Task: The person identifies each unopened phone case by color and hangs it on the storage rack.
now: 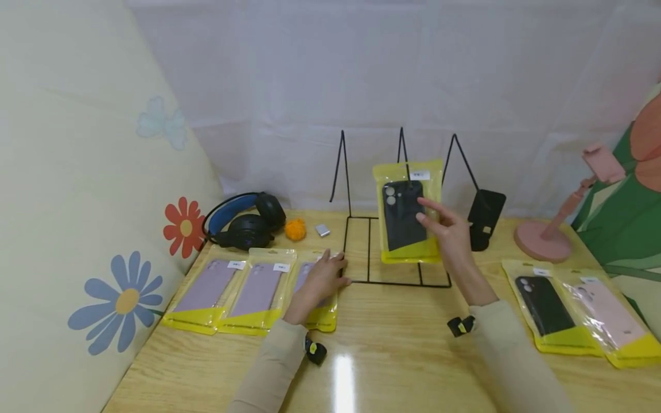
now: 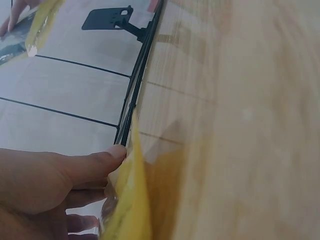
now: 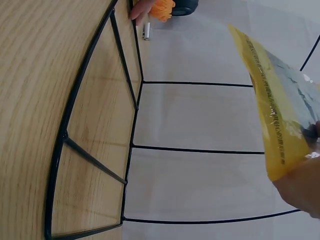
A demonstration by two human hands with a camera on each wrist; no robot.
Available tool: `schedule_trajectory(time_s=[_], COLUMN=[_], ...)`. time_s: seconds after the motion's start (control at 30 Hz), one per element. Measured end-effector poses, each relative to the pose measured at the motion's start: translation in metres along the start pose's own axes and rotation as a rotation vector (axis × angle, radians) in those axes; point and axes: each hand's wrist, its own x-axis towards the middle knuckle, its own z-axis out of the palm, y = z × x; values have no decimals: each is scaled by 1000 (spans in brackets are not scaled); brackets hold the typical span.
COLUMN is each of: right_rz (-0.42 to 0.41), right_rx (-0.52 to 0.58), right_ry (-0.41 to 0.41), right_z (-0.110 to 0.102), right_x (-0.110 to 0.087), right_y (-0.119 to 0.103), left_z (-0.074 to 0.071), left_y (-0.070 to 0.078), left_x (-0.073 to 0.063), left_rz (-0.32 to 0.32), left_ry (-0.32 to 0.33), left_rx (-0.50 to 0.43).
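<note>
My right hand (image 1: 446, 232) holds a clear and yellow pouch with a dark phone case (image 1: 405, 215) by its right side. The pouch is upright at the middle prong of a black wire display rack (image 1: 397, 283), and that prong overlaps its top. In the right wrist view the yellow edge of the pouch (image 3: 272, 115) faces the camera. My left hand (image 1: 322, 278) is low at the rack's front left corner, thumb at the wire (image 2: 125, 120), partly covering a pouched purple phone case (image 1: 304, 275).
Two more pouched purple cases (image 1: 206, 287) lie left. Pouched black (image 1: 544, 307) and pink (image 1: 609, 312) cases lie right. Headphones (image 1: 248, 223), an orange ball (image 1: 295, 229) and a small silver item (image 1: 322, 230) sit behind. A black stand (image 1: 485, 215) and a pink stand (image 1: 543, 240) are back right.
</note>
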Motion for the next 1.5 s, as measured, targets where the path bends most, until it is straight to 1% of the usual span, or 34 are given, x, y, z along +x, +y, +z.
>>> schedule_trajectory(time_s=[0.1, 0.23, 0.33, 0.5, 0.6, 0.73, 0.9, 1.0, 1.07, 1.2, 1.4, 1.5], right_rz=[-2, -6, -18, 9, 47, 63, 53, 25, 10, -1, -30, -27], right_rx=[17, 19, 49, 89, 74, 71, 73, 53, 39, 16, -45, -89], right_ry=[-5, -10, -8, 8, 14, 8, 23, 38, 51, 72, 79, 74], right_z=[-1, -2, -1, 2, 4, 5, 4, 7, 7, 8, 1, -8], right_x=[13, 29, 39, 49, 53, 61, 71, 78, 80, 83, 82, 77], right_y=[2, 5, 8, 16, 20, 25, 30, 31, 33, 37, 38, 37], left_z=[-2, -4, -3, 2, 7, 11, 9, 7, 8, 10, 8, 7], left_y=[1, 1, 0, -1, -3, -4, -4, -6, -6, -7, -5, -5], left_x=[2, 4, 4, -1, -6, -7, -6, -5, -5, -6, -5, -5], left_rz=[-8, -1, 9, 32, 40, 37, 58, 60, 46, 12, 15, 12], left_ry=[-3, -1, 9, 21, 26, 44, 63, 79, 77, 52, 65, 69], left_rx=[-12, -6, -9, -24, -31, -41, -34, -31, -36, -54, -65, -63])
